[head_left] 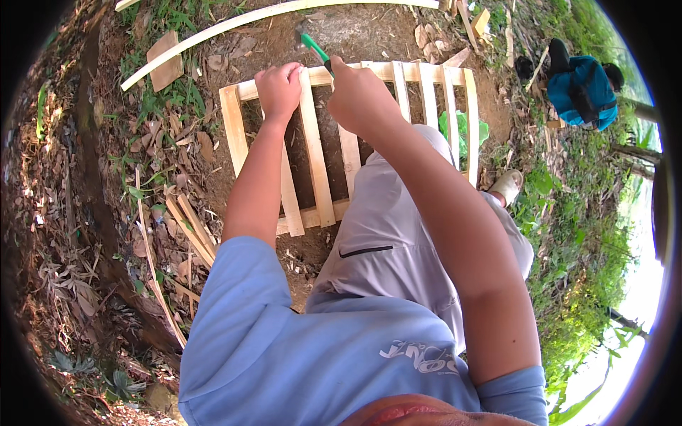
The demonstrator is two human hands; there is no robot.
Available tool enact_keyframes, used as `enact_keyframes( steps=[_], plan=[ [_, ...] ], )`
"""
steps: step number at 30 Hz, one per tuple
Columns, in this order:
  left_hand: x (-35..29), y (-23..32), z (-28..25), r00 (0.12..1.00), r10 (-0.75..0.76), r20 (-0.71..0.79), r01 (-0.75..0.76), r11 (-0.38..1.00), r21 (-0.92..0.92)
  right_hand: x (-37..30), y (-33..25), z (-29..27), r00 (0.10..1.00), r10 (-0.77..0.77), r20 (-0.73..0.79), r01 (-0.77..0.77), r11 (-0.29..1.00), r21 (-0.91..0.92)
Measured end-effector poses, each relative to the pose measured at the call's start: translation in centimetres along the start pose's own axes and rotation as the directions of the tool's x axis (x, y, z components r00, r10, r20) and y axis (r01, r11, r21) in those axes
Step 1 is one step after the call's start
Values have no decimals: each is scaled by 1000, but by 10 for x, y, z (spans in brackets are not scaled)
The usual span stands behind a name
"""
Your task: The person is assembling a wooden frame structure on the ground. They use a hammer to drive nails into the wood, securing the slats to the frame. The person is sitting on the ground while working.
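**Green-handled slim tool [316, 50] out at the far edge of the pale wooden slatted frame [315, 149]!**

The right hand [364, 99] closes in a fist around that handle. Just to its left, the left hand [279, 91] bends its fingers at the far rail; whether they pinch anything, I can't tell! And the frame lies on brown earth [383, 32], partly hidden by a grey-trousered leg [398, 213].

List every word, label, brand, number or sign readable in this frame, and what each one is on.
Blue T-shirt: pale, stylised lettering on the chest, distorted by folds; its wording is not copied here.
Wooden slatted frame and green-handled tool: no lettering visible.
Green plastic and the other person's teal top: too small in view to make out any print.
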State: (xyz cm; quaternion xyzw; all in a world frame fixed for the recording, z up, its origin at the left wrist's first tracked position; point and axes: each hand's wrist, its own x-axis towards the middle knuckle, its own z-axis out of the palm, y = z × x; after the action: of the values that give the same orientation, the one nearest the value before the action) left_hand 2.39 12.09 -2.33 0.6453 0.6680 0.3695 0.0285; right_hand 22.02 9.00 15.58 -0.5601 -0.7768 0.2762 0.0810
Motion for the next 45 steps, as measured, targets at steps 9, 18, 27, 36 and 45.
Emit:
enact_keyframes(
  steps=[9, 18, 27, 36, 45],
  plan=[
    [0, -2, 0, 1000, 1, 5, -1, 1000, 16, -5, 3, 5, 1000, -7, -6, 7, 999, 37],
    [0, 2, -3, 1000, -13, 25, 13, 1000, 18, -6, 3, 8, 998, -35, -59, 37, 999, 26],
    [-1, 2, -2, 1000, 5, 25, -5, 1000, -10, -19, 1, -9, 996, 54, -69, -46, 992, 114],
    [-6, 6, -7, 997, -58, 42, 62, 994, -87, -117, 70, 5, 931, 365, -17, -315, 825, 469],
    [-3, 13, -32, 994, 38, 106, -32, 998, -57, -98, 98, 33, 920, 392, -8, -303, 724, 620]
  ],
)
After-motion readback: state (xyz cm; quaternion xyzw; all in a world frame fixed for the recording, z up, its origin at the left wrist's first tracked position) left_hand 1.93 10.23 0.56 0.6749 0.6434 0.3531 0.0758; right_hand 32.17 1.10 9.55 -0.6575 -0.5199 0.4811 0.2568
